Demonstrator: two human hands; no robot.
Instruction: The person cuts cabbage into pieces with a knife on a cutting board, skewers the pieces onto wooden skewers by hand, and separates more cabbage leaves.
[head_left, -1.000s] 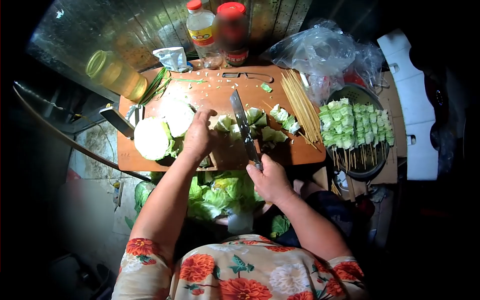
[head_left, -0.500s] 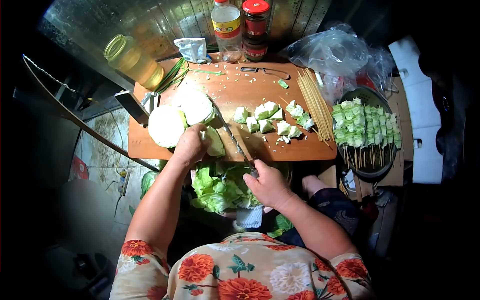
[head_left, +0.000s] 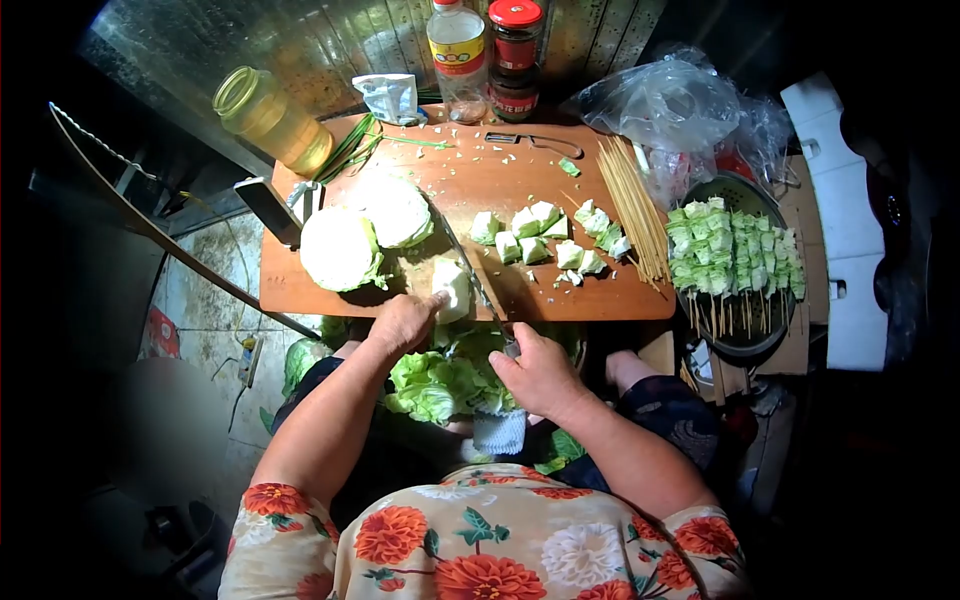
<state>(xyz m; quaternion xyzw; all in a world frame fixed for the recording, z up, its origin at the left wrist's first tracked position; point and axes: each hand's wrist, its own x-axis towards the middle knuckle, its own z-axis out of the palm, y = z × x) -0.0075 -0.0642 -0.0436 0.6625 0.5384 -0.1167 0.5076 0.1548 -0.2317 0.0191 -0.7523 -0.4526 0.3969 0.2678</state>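
Note:
My right hand (head_left: 538, 368) is wrapped round the handle of a knife (head_left: 470, 262); its long blade points away over the wooden board (head_left: 370, 300). Near the front edge, my left hand (head_left: 405, 325) grips a pale cabbage wedge (head_left: 452, 290) just left of the blade. Two large cut cabbage pieces lie behind it, one cabbage half (head_left: 338, 250) at the left and another cabbage piece (head_left: 392, 212) farther back. To the right of the knife sit several cut cabbage chunks (head_left: 530, 222). Loose cabbage leaves (head_left: 435, 385) fill a container below the board's edge.
Bare bamboo skewers (head_left: 632, 215) lie at the board's right. Beyond them, skewered cabbage (head_left: 735, 250) rests on a dark colander (head_left: 755, 190). A jar of yellowish liquid (head_left: 270, 120), a bottle (head_left: 458, 60), red-lidded jars (head_left: 514, 50) and a peeler (head_left: 530, 142) line the back.
My left hand has moved right and toward me, and the cabbage wedge under it has turned and shifted next to the blade. The right hand and knife have barely moved.

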